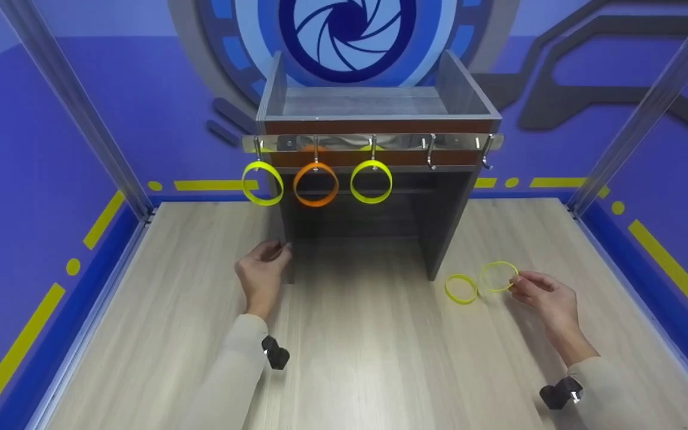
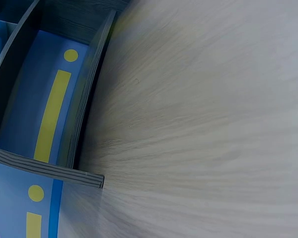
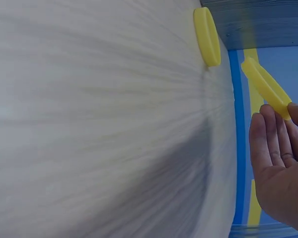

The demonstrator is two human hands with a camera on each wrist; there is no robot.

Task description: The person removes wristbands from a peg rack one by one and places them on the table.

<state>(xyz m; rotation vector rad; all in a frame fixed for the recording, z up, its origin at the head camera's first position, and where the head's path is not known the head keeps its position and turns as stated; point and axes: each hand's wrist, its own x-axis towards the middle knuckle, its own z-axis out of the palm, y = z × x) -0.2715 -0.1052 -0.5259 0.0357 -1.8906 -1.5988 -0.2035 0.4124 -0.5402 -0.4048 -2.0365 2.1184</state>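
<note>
My right hand (image 1: pixel 550 298) pinches a thin yellow ring (image 3: pixel 268 89) between thumb and fingers, holding it tilted above the table. Just left of it, a second yellow ring (image 1: pixel 461 289) lies on the wood surface. Beside the outer face of the grey shelf unit's left side panel (image 1: pixel 287 227) is my left hand (image 1: pixel 262 272), fingers loosely bent and fingertips right at the panel edge. Across the unit's front, a hook rail (image 1: pixel 404 142) carries a yellow ring (image 1: pixel 263 202), an orange ring (image 1: pixel 315 203) and another yellow ring (image 1: pixel 371 200). Two hooks at the right hold no ring.
The grey unit has an open top tray (image 1: pixel 362 101) and a hollow below, between its side panels. It stands on a light wood table (image 1: pixel 356 358). Blue printed walls (image 1: pixel 111 107) and metal corner posts (image 1: pixel 81 101) enclose the table at the back and sides.
</note>
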